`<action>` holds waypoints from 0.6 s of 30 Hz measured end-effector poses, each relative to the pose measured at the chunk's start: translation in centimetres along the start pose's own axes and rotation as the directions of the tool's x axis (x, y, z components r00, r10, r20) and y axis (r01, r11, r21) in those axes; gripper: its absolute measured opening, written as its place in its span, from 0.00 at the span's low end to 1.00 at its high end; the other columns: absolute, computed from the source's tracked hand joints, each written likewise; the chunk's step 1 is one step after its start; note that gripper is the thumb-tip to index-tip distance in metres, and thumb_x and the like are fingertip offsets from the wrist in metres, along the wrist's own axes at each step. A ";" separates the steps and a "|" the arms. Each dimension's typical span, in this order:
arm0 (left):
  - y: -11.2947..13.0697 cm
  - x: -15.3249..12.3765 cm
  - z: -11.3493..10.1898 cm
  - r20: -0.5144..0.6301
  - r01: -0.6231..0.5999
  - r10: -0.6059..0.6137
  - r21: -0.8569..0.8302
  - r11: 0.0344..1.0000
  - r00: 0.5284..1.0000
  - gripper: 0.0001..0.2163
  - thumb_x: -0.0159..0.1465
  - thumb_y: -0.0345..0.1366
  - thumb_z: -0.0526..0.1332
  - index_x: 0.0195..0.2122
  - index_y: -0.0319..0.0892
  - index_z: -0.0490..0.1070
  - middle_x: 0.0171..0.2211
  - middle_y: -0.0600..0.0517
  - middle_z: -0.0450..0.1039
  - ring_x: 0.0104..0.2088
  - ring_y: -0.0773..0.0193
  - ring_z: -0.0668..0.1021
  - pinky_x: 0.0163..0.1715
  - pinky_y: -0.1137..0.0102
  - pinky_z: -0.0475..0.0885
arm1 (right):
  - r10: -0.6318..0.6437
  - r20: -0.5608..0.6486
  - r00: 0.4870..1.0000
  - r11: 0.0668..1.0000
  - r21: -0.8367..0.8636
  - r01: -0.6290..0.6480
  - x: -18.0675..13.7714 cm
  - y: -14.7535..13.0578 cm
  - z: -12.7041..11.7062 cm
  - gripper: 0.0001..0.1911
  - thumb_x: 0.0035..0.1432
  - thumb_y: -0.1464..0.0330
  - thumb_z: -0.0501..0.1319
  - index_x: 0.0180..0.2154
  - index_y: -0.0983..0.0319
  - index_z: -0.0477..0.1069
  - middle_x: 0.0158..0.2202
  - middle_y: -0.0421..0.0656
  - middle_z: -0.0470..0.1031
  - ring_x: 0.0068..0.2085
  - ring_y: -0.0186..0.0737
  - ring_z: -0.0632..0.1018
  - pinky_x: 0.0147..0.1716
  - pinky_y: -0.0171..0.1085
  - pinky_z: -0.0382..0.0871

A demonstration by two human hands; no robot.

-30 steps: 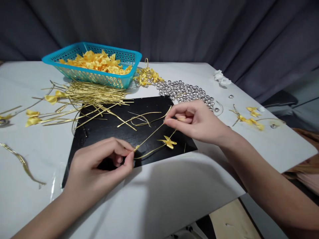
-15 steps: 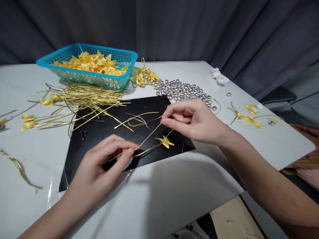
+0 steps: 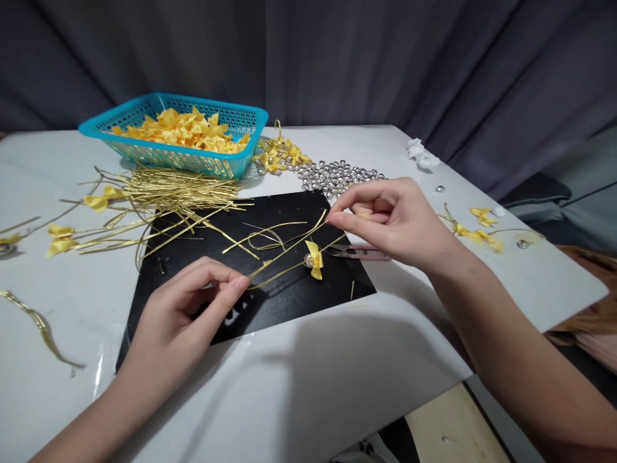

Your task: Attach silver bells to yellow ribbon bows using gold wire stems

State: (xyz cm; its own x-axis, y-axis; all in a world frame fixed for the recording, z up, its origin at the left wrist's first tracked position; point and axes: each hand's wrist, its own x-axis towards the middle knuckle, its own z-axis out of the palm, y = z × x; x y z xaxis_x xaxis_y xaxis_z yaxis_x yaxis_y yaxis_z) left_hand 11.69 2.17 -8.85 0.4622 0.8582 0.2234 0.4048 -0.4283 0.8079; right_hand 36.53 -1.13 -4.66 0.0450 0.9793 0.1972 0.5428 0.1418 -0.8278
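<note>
Between my two hands runs a thin gold cord (image 3: pixel 284 253). My left hand (image 3: pixel 193 308) pinches it with thumb and forefinger over the black board (image 3: pixel 289 308). At the other end, the fingertips of my right hand (image 3: pixel 385 215) are closed on the same cord, higher and to the right. A yellow ribbon bow (image 3: pixel 315 260) with a silver bead (image 3: pixel 308 260) hangs on a lower gold strand. Partly under my right hand lies a pair of small scissors or snips (image 3: pixel 361 253), its far end hidden.
A blue basket (image 3: pixel 178 149) of yellow ribbon bows stands at the back left. Gold cords (image 3: pixel 183 188) are heaped before it. Silver beads (image 3: pixel 337 175) lie behind my right hand. More yellow bows (image 3: pixel 482 238) rest at the right, beside crumpled white tissue (image 3: pixel 421 154).
My left hand has slid left and slightly down along the cord; my right hand has shifted a little right. The bow has turned, showing its bead. The snips have come into sight.
</note>
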 end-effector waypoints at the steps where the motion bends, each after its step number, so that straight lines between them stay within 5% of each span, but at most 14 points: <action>1: -0.1 0.0 -0.1 -0.011 0.000 0.000 0.010 1.000 1.000 0.07 0.61 0.38 0.60 0.26 0.45 0.70 0.23 0.57 0.69 0.21 0.70 0.69 0.18 0.76 0.64 | 0.004 0.001 1.000 1.000 -0.004 -0.004 0.0 0.0 -0.1 0.08 0.56 0.75 0.61 0.25 0.64 0.69 0.15 0.31 0.45 0.18 0.25 0.50 0.17 0.33 0.44; 8: -0.6 -0.3 -0.3 0.027 -0.176 0.174 0.209 0.962 0.984 0.04 0.62 0.34 0.59 0.29 0.46 0.69 0.26 0.56 0.71 0.27 0.65 0.72 0.26 0.71 0.66 | 0.056 -0.047 0.997 0.995 -0.082 -0.060 0.4 0.5 -0.6 0.06 0.54 0.76 0.61 0.25 0.66 0.70 0.15 0.30 0.44 0.17 0.23 0.50 0.16 0.31 0.43; 14: -1.4 -0.2 0.5 0.110 -0.040 0.012 0.259 0.965 0.994 0.07 0.63 0.41 0.56 0.31 0.47 0.70 0.27 0.54 0.71 0.25 0.64 0.72 0.20 0.70 0.65 | -0.053 0.106 0.993 0.999 0.003 0.053 0.0 0.2 0.3 0.06 0.55 0.73 0.62 0.26 0.67 0.71 0.15 0.30 0.44 0.18 0.23 0.50 0.17 0.30 0.45; 18: -1.1 -0.5 1.0 0.017 -0.092 0.092 0.343 0.935 0.996 0.10 0.61 0.40 0.58 0.43 0.46 0.69 0.34 0.50 0.71 0.31 0.60 0.73 0.27 0.67 0.69 | -0.096 0.175 0.980 0.991 0.103 0.079 -1.1 -1.0 1.8 0.05 0.54 0.73 0.63 0.28 0.69 0.74 0.14 0.29 0.45 0.18 0.23 0.49 0.17 0.30 0.42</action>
State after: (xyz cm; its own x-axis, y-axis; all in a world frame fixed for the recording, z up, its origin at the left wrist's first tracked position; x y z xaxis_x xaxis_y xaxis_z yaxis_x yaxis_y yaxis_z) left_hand 11.79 1.91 -10.45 0.5110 0.8103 0.2870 0.6065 -0.5764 0.5476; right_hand 34.45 -2.04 -5.02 -0.1552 0.9712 0.1810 0.4549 0.2329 -0.8596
